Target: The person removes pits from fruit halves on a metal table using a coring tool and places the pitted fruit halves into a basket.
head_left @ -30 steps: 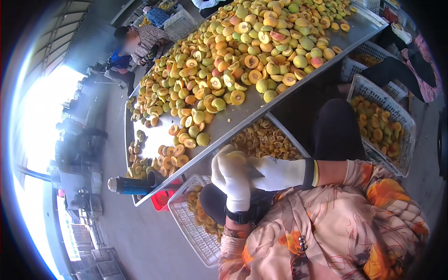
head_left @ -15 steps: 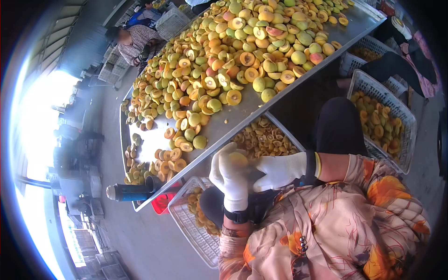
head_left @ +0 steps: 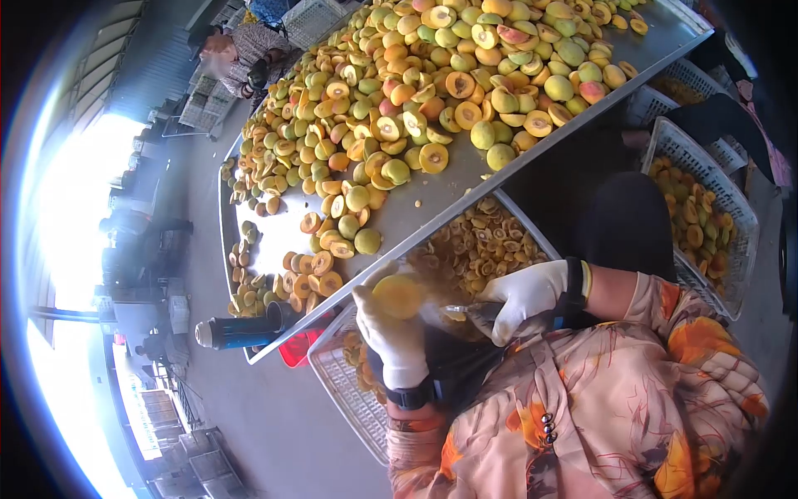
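In my left hand, gloved in white, sits a yellow peach half, its round face turned up. My right hand, also gloved, is closed around a pitting tool with a dark handle and a short metal tip. The tip points at the peach half and stands a little apart from it. Between the hands there is a brownish blur that I cannot make out. Just beyond them, a crate of small cut peach pieces lies under the table edge.
A metal table carries a large heap of halved peaches. White crates with peaches stand at left and right. A blue cylinder and red container are at the table corner. Another person works across the table.
My hands have moved apart, the right one drawing away to the right. The tool's metal tip and the peach half now show more plainly. The view has shifted slightly.
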Available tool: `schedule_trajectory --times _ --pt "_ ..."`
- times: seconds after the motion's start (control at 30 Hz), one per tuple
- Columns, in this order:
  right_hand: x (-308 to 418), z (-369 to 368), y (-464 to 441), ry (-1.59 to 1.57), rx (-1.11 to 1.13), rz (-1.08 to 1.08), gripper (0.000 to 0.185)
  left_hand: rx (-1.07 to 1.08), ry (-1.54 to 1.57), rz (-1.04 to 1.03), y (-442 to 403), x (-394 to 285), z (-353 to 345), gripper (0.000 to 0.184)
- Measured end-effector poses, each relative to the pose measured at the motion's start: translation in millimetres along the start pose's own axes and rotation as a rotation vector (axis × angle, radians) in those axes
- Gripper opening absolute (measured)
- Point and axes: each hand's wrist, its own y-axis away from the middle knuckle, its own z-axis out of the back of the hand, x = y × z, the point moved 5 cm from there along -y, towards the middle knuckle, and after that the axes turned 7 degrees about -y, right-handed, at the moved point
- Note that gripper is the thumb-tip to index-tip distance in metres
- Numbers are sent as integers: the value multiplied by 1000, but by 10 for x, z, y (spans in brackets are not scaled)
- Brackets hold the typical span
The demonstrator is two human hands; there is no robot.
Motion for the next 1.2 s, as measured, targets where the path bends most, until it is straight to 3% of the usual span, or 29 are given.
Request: schedule_trajectory --times 0.03,0.1,0.17,0.27,0.3,0.4,0.47,0.63,0.73,0.77,0.83,0.93,1.0,1.07,1.1,1.2 --pt "23 117 -29 411 -171 32 40 -35 -88 -8 -11 -31 274 61" --pt "-340 384 -193 757 -343 -51 44 -70 -363 2 -87 6 944 51" --pt "-321 457 -155 796 -408 -81 42 -134 -887 7 -309 180 1634 35" --pt "-336 475 -284 737 -446 -23 41 -267 -1472 -301 -687 79 1866 32" --pt "-314 460 -311 734 -447 -9 41 -269 -1538 -259 -901 76 1843 38" --pt "-338 447 -336 718 -488 33 38 -86 -1881 140 -1515 225 1714 52" --pt "-431 515 -374 740 -519 58 32 -36 -1810 250 -1854 612 1972 60" --pt "-320 518 -324 702 -556 71 35 -142 -1739 154 -1959 651 1754 51" --pt "-158 490 -282 628 -604 145 36 -162 -1158 -155 -1756 523 1568 42" --pt "-74 456 -263 574 -640 192 35 -138 -638 -198 -1683 575 1483 35" --pt "43 365 -303 384 -622 276 35 -122 -286 -20 -1252 326 1084 32" --pt "227 143 -386 402 -610 496 30 -99 152 122 -744 281 583 28" --pt "261 30 -438 514 -622 605 27 -48 -1027 -647 -330 -12 175 32" --pt "314 -85 -384 564 -667 667 24 28 220 18 -213 294 57 36" --pt "355 -140 -324 558 -707 676 22 1 -608 -348 -66 113 -50 39" --pt "317 -215 -184 582 -778 746 25 115 250 -64 182 61 -306 39"
